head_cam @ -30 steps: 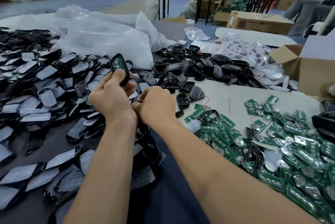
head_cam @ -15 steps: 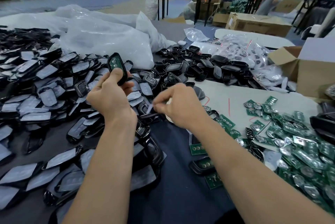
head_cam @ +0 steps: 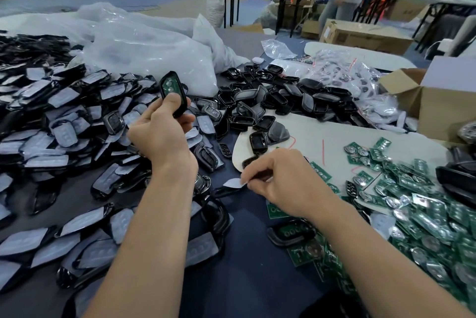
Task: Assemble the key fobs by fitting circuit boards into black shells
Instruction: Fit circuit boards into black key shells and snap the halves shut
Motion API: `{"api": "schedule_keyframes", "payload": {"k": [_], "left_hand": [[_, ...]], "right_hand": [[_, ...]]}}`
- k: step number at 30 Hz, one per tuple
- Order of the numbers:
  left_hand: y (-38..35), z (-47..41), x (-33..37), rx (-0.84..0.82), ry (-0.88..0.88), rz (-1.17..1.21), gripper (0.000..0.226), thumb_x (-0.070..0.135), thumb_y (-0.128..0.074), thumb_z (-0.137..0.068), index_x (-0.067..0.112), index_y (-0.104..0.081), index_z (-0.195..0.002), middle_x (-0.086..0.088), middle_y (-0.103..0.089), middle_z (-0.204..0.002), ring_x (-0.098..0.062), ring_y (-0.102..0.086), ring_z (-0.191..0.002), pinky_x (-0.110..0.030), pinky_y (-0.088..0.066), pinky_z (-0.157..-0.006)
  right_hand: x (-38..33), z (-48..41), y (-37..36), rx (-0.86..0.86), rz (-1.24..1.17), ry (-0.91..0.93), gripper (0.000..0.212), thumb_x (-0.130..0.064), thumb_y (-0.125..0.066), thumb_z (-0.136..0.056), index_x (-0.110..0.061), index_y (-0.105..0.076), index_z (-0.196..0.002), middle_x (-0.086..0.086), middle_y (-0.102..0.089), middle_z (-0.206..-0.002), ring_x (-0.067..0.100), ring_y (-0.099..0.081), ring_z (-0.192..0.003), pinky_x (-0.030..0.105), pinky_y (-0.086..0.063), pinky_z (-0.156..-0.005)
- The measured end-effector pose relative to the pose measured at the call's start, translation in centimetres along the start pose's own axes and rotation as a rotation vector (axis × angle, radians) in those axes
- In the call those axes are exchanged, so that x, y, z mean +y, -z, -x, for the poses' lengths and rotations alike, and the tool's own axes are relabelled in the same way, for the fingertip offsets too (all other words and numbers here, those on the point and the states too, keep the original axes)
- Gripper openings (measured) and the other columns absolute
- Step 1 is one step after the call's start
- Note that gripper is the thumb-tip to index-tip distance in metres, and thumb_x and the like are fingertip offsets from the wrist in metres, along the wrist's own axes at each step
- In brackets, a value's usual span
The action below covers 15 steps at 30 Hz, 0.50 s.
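Note:
My left hand [head_cam: 162, 129] grips a black shell [head_cam: 172, 93] upright above the table, with a green circuit board showing inside it. My right hand [head_cam: 280, 181] is low near the table centre and pinches a small white film tab [head_cam: 235, 183] attached to a black shell piece that lies under the fingers. A black shell holding a green board [head_cam: 291, 232] lies by my right forearm. Loose green circuit boards [head_cam: 417, 204] are heaped at the right.
A big heap of film-covered black shells [head_cam: 51, 122] fills the left. Empty black shells [head_cam: 278, 101] pile up behind centre, next to white plastic bags [head_cam: 144, 50]. A cardboard box [head_cam: 443, 101] stands at the right edge. A person stands at far tables.
My right hand moved right and down, away from my left hand, and now pinches the white film tab. My left hand held its shell in about the same place.

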<state>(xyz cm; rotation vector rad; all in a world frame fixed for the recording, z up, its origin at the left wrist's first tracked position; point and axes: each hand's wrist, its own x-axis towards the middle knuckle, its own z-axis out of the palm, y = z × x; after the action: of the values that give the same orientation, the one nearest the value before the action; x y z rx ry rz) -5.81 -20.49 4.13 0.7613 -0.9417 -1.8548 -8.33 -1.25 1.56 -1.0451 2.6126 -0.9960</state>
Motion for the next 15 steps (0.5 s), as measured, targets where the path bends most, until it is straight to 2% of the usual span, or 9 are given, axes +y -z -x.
{"api": "schedule_keyframes", "payload": {"k": [3,5,6,8,10,12,15], "left_hand": [[0.0,0.1,0.0,-0.007,0.003,-0.008,0.004,0.005,-0.075,-0.088,0.005,-0.074,-0.084,-0.006,-0.077,-0.070,-0.014,-0.056,-0.043,-0.024,-0.048,-0.048],[0.0,0.2,0.0,-0.013,-0.003,-0.015,0.006,0.004,-0.075,-0.088,0.006,-0.074,-0.082,-0.006,-0.077,-0.069,-0.014,-0.056,-0.043,-0.024,-0.048,-0.048],[0.0,0.2,0.0,-0.017,-0.005,-0.019,0.008,0.004,-0.074,-0.088,0.007,-0.074,-0.080,-0.006,-0.077,-0.070,-0.014,-0.056,-0.043,-0.024,-0.048,-0.048],[0.0,0.3,-0.1,-0.026,-0.003,-0.020,0.012,0.004,-0.074,-0.088,0.009,-0.073,-0.077,-0.006,-0.077,-0.070,-0.014,-0.056,-0.044,-0.024,-0.048,-0.048],[-0.1,0.4,-0.1,-0.031,0.004,-0.015,0.015,0.003,-0.074,-0.089,0.010,-0.072,-0.076,-0.006,-0.077,-0.069,-0.014,-0.056,-0.043,-0.023,-0.048,-0.048],[-0.1,0.3,-0.2,-0.035,0.007,-0.018,0.014,0.004,-0.074,-0.089,0.010,-0.071,-0.077,-0.005,-0.076,-0.068,-0.014,-0.056,-0.043,-0.022,-0.048,-0.048],[-0.2,0.1,-0.3,-0.048,0.020,-0.029,0.008,0.005,-0.073,-0.090,0.007,-0.072,-0.083,-0.003,-0.075,-0.067,-0.013,-0.056,-0.043,-0.022,-0.047,-0.047]], "right_hand": [[-0.9,-0.2,0.6,-0.105,0.126,-0.016,0.032,0.000,-0.067,-0.084,-0.027,-0.083,-0.088,-0.008,-0.079,-0.093,0.007,-0.071,-0.082,0.020,-0.055,-0.077],[-1.4,-0.4,1.0,-0.165,0.115,-0.067,0.027,-0.005,-0.069,-0.085,-0.029,-0.082,-0.087,-0.009,-0.078,-0.090,-0.002,-0.066,-0.072,0.009,-0.048,-0.063],[-1.6,-0.5,1.1,-0.182,0.090,-0.086,0.020,-0.010,-0.073,-0.084,-0.028,-0.082,-0.087,-0.009,-0.078,-0.087,-0.004,-0.063,-0.065,0.009,-0.045,-0.057],[-2.0,-0.4,1.1,-0.195,0.060,-0.115,0.007,-0.024,-0.080,-0.080,-0.028,-0.081,-0.086,-0.008,-0.077,-0.083,0.001,-0.066,-0.066,0.016,-0.050,-0.059],[-2.4,-0.2,0.9,-0.213,0.078,-0.141,0.012,-0.035,-0.084,-0.077,-0.028,-0.079,-0.086,-0.007,-0.077,-0.085,0.011,-0.070,-0.077,0.027,-0.058,-0.070],[-2.6,0.0,0.4,-0.205,0.076,-0.159,0.014,-0.038,-0.083,-0.079,-0.026,-0.077,-0.082,-0.007,-0.076,-0.082,0.011,-0.070,-0.074,0.028,-0.056,-0.066],[-2.6,0.3,-0.7,-0.100,0.098,-0.183,0.017,-0.037,-0.080,-0.083,-0.023,-0.072,-0.076,-0.005,-0.071,-0.073,0.009,-0.060,-0.060,0.024,-0.044,-0.058]]}}
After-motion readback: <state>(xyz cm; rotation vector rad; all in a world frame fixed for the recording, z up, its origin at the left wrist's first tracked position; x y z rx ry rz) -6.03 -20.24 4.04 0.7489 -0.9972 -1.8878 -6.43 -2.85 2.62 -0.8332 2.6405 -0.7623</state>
